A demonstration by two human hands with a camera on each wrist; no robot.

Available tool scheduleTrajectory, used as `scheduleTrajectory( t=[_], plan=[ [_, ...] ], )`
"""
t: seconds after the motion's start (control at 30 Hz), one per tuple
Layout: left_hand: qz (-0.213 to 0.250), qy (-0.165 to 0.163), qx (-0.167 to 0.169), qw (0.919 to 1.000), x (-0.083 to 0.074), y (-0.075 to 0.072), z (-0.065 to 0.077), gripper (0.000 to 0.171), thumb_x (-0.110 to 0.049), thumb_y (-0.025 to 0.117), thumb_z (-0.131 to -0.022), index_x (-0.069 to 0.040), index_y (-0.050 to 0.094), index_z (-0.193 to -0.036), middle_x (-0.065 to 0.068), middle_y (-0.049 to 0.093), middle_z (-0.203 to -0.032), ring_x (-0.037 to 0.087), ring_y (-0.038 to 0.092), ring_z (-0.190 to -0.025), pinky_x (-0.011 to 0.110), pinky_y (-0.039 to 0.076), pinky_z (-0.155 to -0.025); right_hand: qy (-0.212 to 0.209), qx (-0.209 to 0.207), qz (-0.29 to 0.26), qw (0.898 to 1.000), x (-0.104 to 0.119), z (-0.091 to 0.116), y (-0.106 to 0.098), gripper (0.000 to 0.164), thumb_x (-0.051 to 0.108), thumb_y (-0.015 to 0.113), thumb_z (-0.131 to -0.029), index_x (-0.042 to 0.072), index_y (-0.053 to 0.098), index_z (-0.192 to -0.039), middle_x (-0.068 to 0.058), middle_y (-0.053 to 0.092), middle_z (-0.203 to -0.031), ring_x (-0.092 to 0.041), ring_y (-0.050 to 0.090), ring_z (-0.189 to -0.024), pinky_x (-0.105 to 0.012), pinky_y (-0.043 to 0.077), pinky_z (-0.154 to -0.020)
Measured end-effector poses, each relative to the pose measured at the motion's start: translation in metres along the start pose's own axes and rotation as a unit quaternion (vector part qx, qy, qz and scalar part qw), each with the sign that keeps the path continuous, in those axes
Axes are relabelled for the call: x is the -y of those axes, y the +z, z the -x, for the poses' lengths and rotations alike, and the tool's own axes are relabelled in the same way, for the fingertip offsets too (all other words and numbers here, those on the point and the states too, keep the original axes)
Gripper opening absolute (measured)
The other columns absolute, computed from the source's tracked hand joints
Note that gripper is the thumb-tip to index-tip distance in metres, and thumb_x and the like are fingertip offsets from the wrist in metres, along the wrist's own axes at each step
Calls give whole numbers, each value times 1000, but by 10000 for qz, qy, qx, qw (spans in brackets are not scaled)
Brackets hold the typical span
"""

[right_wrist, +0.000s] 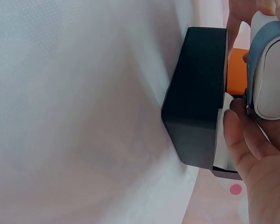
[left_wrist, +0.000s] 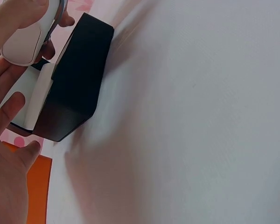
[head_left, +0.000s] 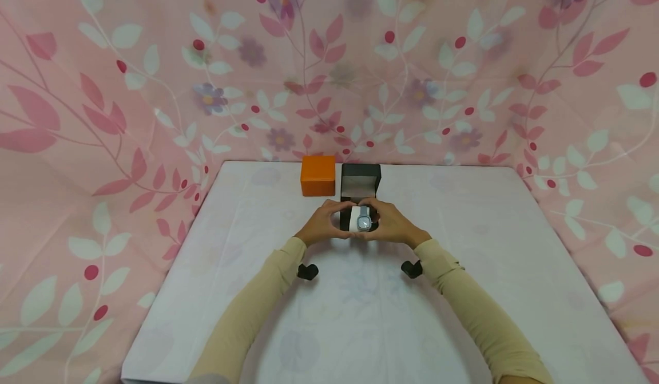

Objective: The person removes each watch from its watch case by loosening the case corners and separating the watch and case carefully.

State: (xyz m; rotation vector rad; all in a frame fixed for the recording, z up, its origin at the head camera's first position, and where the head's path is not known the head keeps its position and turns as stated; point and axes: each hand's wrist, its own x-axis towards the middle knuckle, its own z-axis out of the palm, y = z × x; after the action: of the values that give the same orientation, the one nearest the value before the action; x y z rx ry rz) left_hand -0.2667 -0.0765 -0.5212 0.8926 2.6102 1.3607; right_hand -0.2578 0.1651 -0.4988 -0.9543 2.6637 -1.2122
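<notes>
We're holding the watch [head_left: 364, 222] on its white cushion [head_left: 354, 220] between both hands, at the open black box [left_wrist: 79, 84], which is standing near the back edge of the white table [head_left: 453, 315], just beside the orange box [head_left: 318, 176]. Left hand [head_left: 329, 221] is grasping the cushion's left end, right hand [head_left: 389, 222] is grasping the right end; neither is free. Blue strap [right_wrist: 260, 46] is wrapping round the cushion, dial facing up. Gap between cushion and box: we're not able to tell, hands are hiding part of it. For a clean job we're gripping the ends, not the dial, and aiming for a light squeeze; the cushion is probably giving a bit, and overpinching could be working it loose in the strap. We're wanting both hands moving as one, ends level: if one is leading, the cushion is likely tilting and the case could be scuffing the box rim. We're also minding the raised lid [head_left: 361, 170]: fingers are sitting near it, and a bump could be shoving the whole box.
</notes>
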Motion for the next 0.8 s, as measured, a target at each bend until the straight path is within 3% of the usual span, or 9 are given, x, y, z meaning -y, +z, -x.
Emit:
scheduleTrajectory(
  t=[0.2, 0.53, 0.8],
  plan=[
    [-19, -57, 34, 10000, 2, -1, 1, 77, -40, 90, -66, -32, 58, -135, -1, 56, -116, 32, 47, -110, 46, 48, -90, -49, -123, -159, 9998, 1, 0, 2, 79, 54, 84, -67, 15, 52, -128, 3, 60, -109, -19, 61, -89, -34, 56, -78],
    [6, -82, -6, 10000, 3, -1, 3, 75, -38, 91, -65, -34, 59, -133, 0, 54, -112, 29, 48, -108, 44, 49, -89, -155, -116, 7, 9998, 3, 2, 2, 73, 36, 88, -69, 16, 52, -128, 3, 60, -105, -14, 59, -84, -29, 54, -75],
    [-133, -286, 26, 9995, 1, -2, 6, 76, -50, 88, -64, -41, 58, -133, 4, 51, -111, 25, 49, -107, 41, 49, -86, -82, -223, -100, 9997, 3, 6, 0, 81, 57, 84, -65, 17, 53, -128, 1, 61, -106, -19, 64, -83, -34, 56, -77]
  ],
)
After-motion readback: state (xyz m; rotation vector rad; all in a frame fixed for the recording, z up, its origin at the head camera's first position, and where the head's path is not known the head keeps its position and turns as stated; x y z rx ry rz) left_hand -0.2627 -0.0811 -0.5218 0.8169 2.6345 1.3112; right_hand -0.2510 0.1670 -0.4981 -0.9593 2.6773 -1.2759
